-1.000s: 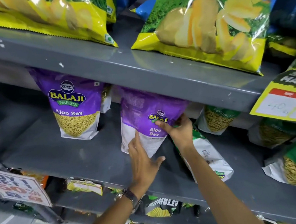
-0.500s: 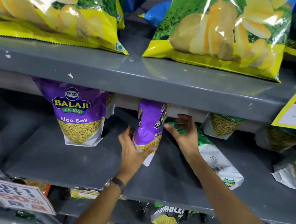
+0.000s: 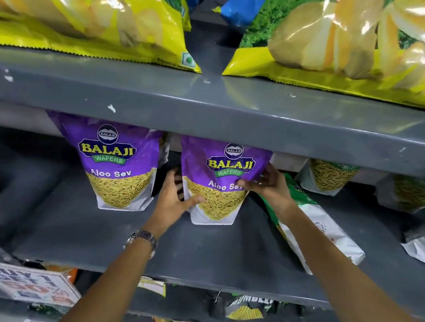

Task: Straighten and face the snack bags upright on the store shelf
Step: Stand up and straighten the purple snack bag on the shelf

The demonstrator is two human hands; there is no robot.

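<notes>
At the far left of the middle shelf (image 3: 64,236) we have one purple Aloo Sev bag (image 3: 117,160) standing upright with its front label square to the aisle, so that one looks done. Just to its right our left hand (image 3: 172,200) presses against the left edge of the second purple bag (image 3: 221,183), thumb laid across the lower front and the fingers reaching behind it. Our right hand (image 3: 266,184) grips the same bag at its right edge, thumb on the front over the printed name, the other fingers curled round the side. Between the two hands the bag stands on the shelf with its logo facing us, its top tucked under the lip of the upper shelf (image 3: 226,101); we judge it nearly faced, wanting only a small squaring and release.

Right of it the work is plainly left. A green and white bag (image 3: 316,231) lies flat on the shelf, partly under our right forearm, showing its back panel. Beyond it several green bags (image 3: 331,174) sit at tilted angles toward the rear and the right edge, none of them faced. We would take the fallen one next.

On the shelf above, the big yellow chip bags (image 3: 337,37) lean back rather than stand, and may need attention too.
</notes>
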